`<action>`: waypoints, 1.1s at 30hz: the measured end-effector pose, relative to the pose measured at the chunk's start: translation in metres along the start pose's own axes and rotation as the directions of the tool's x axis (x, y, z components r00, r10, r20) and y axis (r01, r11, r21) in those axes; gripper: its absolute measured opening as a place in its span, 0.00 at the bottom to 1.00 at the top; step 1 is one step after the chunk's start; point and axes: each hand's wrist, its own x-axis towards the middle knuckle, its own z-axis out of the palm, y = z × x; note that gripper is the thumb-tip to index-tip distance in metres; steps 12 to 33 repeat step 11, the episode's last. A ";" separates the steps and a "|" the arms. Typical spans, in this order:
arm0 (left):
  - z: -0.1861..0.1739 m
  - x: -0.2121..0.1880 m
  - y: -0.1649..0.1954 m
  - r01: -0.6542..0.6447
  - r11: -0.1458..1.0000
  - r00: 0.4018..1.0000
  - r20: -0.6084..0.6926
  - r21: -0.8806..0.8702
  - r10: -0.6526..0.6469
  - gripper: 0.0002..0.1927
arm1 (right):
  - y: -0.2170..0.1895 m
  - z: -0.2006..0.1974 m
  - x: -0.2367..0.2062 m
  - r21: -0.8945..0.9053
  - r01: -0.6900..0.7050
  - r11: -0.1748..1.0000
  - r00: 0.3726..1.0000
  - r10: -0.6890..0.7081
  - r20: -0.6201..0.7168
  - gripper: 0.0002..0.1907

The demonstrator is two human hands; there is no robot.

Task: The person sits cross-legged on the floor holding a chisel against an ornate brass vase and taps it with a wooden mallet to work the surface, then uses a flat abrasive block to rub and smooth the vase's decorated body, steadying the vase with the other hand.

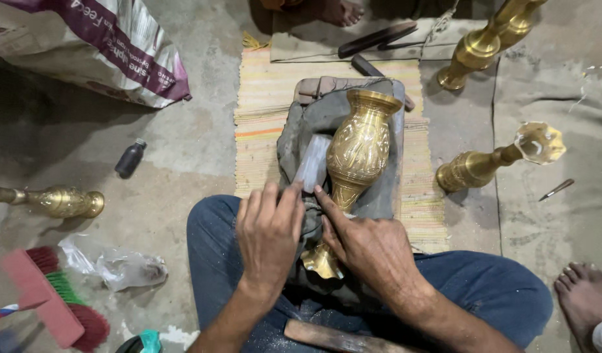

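A brass vase [361, 147] with engraved patterns lies on its side on a grey cloth pad [294, 137], mouth pointing away from me, base near my lap. My left hand [269, 235] grips the near end of a flat grey metal tool [312, 162] that rests beside the vase's body on its left. My right hand [366, 245] lies on the vase's narrow stem, index finger stretched toward the tool's end.
A striped mat [261, 98] lies under the pad. Brass stands rest at right [490, 163], far right [484, 42] and left [59, 201]. A small dark bottle [130, 158], a sack [98, 46], a brush [52, 297], crumpled plastic [118, 267], a wooden handle [333, 338] and another person's feet [585, 294] are around.
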 end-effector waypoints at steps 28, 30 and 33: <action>0.008 0.017 -0.002 0.001 1.000 1.000 -0.009 -0.017 -0.001 0.16 | -0.002 -0.001 0.002 -0.010 -0.008 1.000 1.000 0.008 0.020 0.29; 0.008 0.017 -0.002 0.001 1.000 1.000 -0.009 -0.017 -0.001 0.16 | -0.002 -0.001 0.002 -0.010 -0.008 1.000 1.000 0.008 0.020 0.29; 0.008 0.017 -0.002 0.001 1.000 1.000 -0.009 -0.017 -0.001 0.16 | -0.002 -0.001 0.002 -0.010 -0.008 1.000 1.000 0.008 0.020 0.29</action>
